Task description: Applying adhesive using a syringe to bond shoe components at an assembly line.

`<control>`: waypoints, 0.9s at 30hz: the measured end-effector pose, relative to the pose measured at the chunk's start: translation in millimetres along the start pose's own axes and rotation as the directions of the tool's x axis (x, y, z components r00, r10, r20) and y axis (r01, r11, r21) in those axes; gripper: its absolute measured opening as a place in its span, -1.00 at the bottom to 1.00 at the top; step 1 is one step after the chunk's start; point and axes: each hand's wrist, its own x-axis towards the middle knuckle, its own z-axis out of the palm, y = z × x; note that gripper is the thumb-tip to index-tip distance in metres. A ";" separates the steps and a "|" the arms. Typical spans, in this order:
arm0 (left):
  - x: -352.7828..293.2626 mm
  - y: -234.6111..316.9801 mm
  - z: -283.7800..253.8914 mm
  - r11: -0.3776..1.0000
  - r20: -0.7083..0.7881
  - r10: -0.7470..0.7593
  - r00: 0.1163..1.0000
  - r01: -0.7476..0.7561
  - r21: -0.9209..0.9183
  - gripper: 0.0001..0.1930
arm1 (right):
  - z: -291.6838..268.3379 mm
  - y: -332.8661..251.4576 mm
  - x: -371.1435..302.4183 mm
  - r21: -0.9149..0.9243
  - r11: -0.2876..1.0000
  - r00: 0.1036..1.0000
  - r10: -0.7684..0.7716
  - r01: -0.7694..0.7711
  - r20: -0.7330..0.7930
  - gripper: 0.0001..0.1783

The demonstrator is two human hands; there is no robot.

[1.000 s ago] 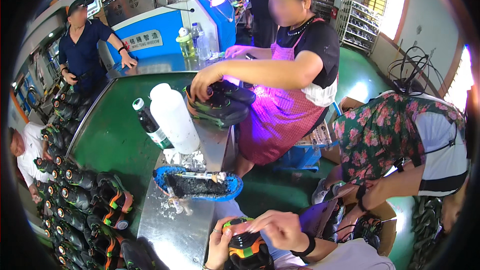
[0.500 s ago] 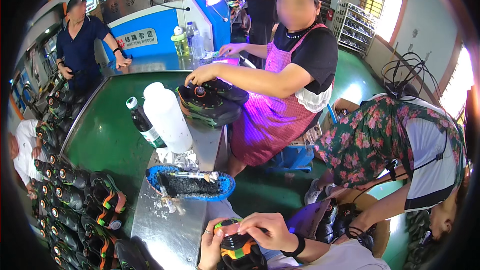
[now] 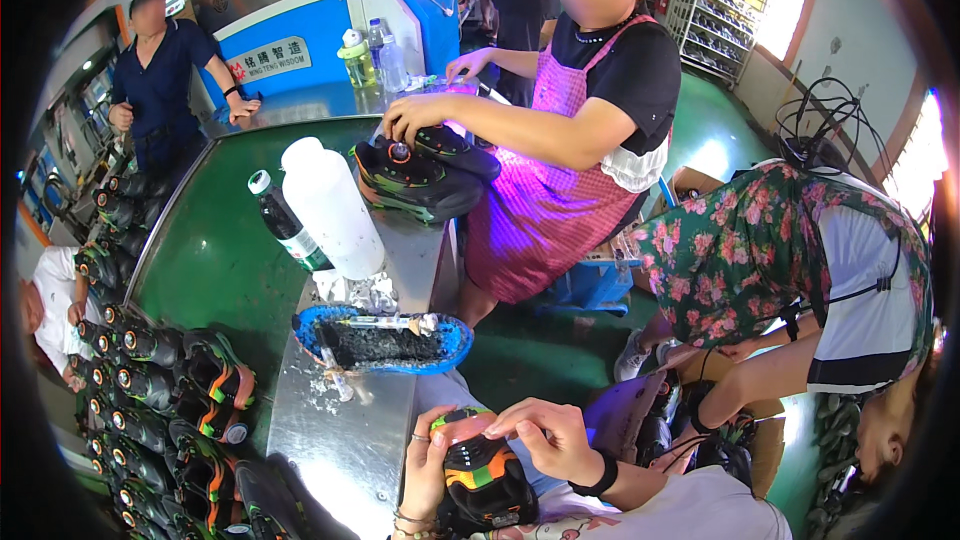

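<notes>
A black sports shoe [image 3: 488, 500] with orange and green trim is held low in front of me, a translucent pink sole edge at its upper end. My left hand [image 3: 427, 470] grips the shoe's left side, fingers wrapped round it. My right hand [image 3: 552, 443] is closed, its fingertips pinched at the right end of the pink edge. Whether anything small sits between those fingertips is too fine to see. Just beyond, on the metal bench [image 3: 335, 440], lies a blue-rimmed, sole-shaped tray [image 3: 455, 348] with dark residue and small brush-like tools on it.
Behind the tray stand a white plastic bottle [image 3: 335, 210] and a dark bottle [image 3: 285, 220]. Rows of shoes [image 3: 145, 390] fill the left. Across the bench, a person in a pink apron [image 3: 560, 210] handles shoes [image 3: 425, 175]. At right, another person bends over a box [image 3: 765, 450].
The view has tilted, so the bench and its contents sit slightly higher. My right fingertips have shifted a little along the pink edge. The shoe stays in my left hand.
</notes>
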 end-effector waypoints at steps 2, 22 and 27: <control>-1.7 -8.6 -2.5 0.997 0.048 0.053 0.997 -0.055 0.051 -0.33 | 0.6 0.5 -4.6 0.010 1.000 0.999 -0.002 0.003 -0.035 -0.80; -0.8 25.5 48.8 0.284 0.429 0.500 0.752 -0.610 0.739 -0.42 | -48.2 11.4 2.5 -0.165 0.982 0.985 -0.111 0.089 -0.133 -0.70; -3.7 22.2 52.5 0.305 0.413 0.494 0.765 -0.598 0.741 -0.46 | -55.0 17.8 1.5 -0.382 0.914 0.979 -0.183 0.135 -0.091 -0.61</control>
